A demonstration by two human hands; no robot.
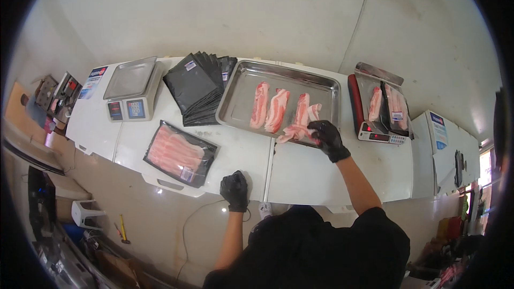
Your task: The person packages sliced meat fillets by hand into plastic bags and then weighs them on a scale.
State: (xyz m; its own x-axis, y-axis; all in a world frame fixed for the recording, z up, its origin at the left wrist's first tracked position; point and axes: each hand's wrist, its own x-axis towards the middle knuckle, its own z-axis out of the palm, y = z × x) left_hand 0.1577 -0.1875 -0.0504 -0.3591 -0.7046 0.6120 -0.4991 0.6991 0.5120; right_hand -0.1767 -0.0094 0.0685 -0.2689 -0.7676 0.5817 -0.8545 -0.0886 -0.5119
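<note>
A stainless steel tray (241,100) holds several portions of sliced raw pork belly (260,104). My right hand (329,138), in a black glove, grips the end of a pork belly slice (296,131) at the tray's front right. Near the table's front edge rests my left hand (235,188), also gloved, with its fingers curled closed and nothing seen in it. To its left lies a clear-and-black pack of sliced pork (174,150) with a label. On the red digital scale (355,104) at the right, pork strips (396,106) lie on plastic packaging.
A stack of black vacuum bags (192,88) is fanned out left of the tray. Farther left stands a white price-computing scale (130,88). Everything rests on white chest-freezer lids (313,180) against a wall. A white stool (86,212) and a hammer (123,228) are on the floor behind.
</note>
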